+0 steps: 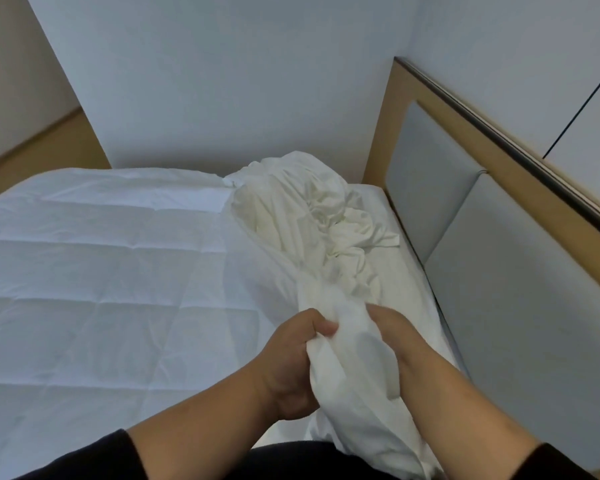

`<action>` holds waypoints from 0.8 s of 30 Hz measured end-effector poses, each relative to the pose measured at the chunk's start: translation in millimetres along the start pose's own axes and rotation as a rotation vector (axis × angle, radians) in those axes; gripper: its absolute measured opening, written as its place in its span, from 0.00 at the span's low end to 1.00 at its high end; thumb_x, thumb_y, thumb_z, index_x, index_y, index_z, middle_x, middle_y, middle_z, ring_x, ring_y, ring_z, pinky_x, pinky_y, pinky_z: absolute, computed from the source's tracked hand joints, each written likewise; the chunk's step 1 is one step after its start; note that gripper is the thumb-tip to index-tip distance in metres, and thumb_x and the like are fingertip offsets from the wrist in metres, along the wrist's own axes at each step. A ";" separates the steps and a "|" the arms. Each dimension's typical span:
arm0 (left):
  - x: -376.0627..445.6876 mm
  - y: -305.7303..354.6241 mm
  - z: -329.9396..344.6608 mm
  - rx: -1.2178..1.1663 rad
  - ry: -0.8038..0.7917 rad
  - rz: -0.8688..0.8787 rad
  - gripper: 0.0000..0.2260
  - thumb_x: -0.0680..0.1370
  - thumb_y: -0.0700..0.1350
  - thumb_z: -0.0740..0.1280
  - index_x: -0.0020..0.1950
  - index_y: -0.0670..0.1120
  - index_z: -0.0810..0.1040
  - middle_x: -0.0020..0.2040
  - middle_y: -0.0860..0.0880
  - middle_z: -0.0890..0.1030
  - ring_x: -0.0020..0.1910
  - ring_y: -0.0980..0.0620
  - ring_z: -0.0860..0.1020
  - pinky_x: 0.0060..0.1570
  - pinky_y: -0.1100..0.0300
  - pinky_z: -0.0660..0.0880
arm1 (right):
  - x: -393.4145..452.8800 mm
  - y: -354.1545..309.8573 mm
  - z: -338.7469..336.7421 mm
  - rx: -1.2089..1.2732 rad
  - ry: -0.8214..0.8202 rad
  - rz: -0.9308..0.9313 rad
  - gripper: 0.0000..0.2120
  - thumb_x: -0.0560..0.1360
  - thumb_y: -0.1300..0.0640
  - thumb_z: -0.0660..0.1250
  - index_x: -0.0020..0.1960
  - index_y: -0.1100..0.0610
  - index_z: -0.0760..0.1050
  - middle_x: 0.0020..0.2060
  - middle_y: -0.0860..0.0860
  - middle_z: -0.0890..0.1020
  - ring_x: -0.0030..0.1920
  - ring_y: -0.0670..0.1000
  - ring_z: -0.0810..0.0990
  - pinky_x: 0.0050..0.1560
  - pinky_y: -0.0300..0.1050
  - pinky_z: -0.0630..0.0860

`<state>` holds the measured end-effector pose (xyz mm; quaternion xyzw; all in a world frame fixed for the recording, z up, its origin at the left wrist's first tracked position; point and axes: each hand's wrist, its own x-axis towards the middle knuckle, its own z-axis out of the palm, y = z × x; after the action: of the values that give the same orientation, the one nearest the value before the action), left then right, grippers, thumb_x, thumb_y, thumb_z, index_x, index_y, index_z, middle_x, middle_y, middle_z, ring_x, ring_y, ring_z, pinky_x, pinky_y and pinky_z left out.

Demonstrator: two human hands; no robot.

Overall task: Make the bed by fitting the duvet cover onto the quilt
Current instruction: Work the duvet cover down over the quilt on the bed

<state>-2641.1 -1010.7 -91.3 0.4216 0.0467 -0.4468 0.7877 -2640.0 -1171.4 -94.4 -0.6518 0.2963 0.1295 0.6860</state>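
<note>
A white stitched quilt (pixel 94 271) lies spread flat over the bed, filling the left and middle of the view. A cream duvet cover (pixel 312 216) is bunched in a long heap along the quilt's right side, running from near the far wall toward me. My left hand (pixel 291 362) grips the near end of the gathered cover, fingers curled round the cloth. My right hand (pixel 395 341) holds the same bunch from the right, its fingers hidden in the folds.
The padded grey headboard (pixel 482 258) with a wooden frame runs along the bed's right side. A white wall (pixel 222 81) stands behind the bed's far edge. Wooden floor (pixel 42 150) shows at the far left.
</note>
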 end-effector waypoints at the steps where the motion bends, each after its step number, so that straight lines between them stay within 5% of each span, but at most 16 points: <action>1: 2.5 -2.9 -2.7 -0.028 -0.002 -0.001 0.28 0.61 0.45 0.69 0.60 0.39 0.83 0.58 0.36 0.81 0.56 0.37 0.80 0.61 0.48 0.74 | 2.5 -5.8 -0.4 0.161 0.027 -0.028 0.07 0.80 0.59 0.67 0.45 0.61 0.77 0.36 0.57 0.76 0.38 0.57 0.75 0.45 0.46 0.75; 6: 12.7 -10.3 -8.0 -0.056 0.007 -0.029 0.28 0.58 0.44 0.69 0.57 0.38 0.83 0.51 0.38 0.83 0.48 0.39 0.81 0.53 0.51 0.76 | -2.8 -80.0 2.1 0.650 -0.060 -0.373 0.07 0.79 0.61 0.67 0.46 0.52 0.71 0.26 0.47 0.65 0.25 0.45 0.62 0.32 0.40 0.60; 10: 21.7 -16.7 -2.1 0.017 0.005 -0.037 0.18 0.67 0.44 0.63 0.54 0.38 0.80 0.51 0.39 0.78 0.53 0.40 0.77 0.59 0.52 0.72 | -62.2 -154.0 59.4 0.501 -0.375 -0.682 0.07 0.81 0.64 0.63 0.50 0.52 0.71 0.24 0.47 0.66 0.21 0.43 0.61 0.25 0.38 0.54; 12: 25.2 -16.8 1.3 0.021 -0.064 0.012 0.18 0.71 0.45 0.62 0.55 0.40 0.83 0.55 0.40 0.81 0.56 0.41 0.78 0.65 0.49 0.70 | -70.7 -161.5 89.2 0.266 -0.540 -0.739 0.09 0.81 0.65 0.63 0.50 0.51 0.71 0.25 0.47 0.71 0.23 0.44 0.67 0.24 0.38 0.62; 14: 24.8 -15.6 3.2 0.003 -0.086 0.068 0.17 0.72 0.46 0.64 0.55 0.41 0.85 0.56 0.40 0.83 0.57 0.42 0.80 0.67 0.47 0.70 | -51.7 -145.4 100.6 -0.125 -0.631 -0.741 0.09 0.81 0.64 0.65 0.55 0.51 0.72 0.33 0.45 0.81 0.36 0.47 0.80 0.40 0.41 0.78; 16: 23.8 -14.0 -0.8 -0.054 -0.027 0.107 0.18 0.71 0.46 0.65 0.55 0.39 0.85 0.57 0.39 0.83 0.57 0.41 0.81 0.63 0.48 0.75 | -16.9 -119.0 83.2 -0.442 -0.534 -0.704 0.11 0.80 0.60 0.67 0.60 0.50 0.73 0.48 0.43 0.85 0.52 0.44 0.83 0.58 0.42 0.78; 19: 21.7 -5.5 -13.2 -0.166 0.085 0.203 0.18 0.70 0.44 0.67 0.56 0.39 0.85 0.57 0.36 0.82 0.53 0.40 0.82 0.54 0.49 0.80 | 31.2 -73.9 23.2 -0.506 -0.294 -0.542 0.10 0.79 0.50 0.68 0.60 0.44 0.75 0.54 0.45 0.83 0.58 0.48 0.81 0.63 0.48 0.77; 21: 21.5 -0.1 -22.8 -0.255 0.142 0.266 0.17 0.76 0.45 0.61 0.53 0.38 0.86 0.54 0.36 0.83 0.50 0.40 0.83 0.51 0.48 0.79 | 45.8 -33.8 -13.3 -0.494 -0.363 -0.393 0.10 0.78 0.44 0.68 0.59 0.43 0.78 0.53 0.49 0.83 0.56 0.52 0.81 0.63 0.52 0.77; 24: 20.4 5.5 -32.0 -0.301 0.197 0.313 0.18 0.76 0.45 0.59 0.46 0.37 0.87 0.48 0.36 0.84 0.43 0.40 0.84 0.49 0.48 0.77 | 46.1 22.4 -36.2 -0.463 -0.493 -0.277 0.11 0.76 0.44 0.68 0.56 0.46 0.82 0.47 0.48 0.83 0.49 0.48 0.80 0.55 0.41 0.76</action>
<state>-2615.2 -1000.3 -117.6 0.3429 0.1232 -0.2640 0.8930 -2624.8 -1213.5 -138.3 -0.7728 -0.0063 0.2524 0.5823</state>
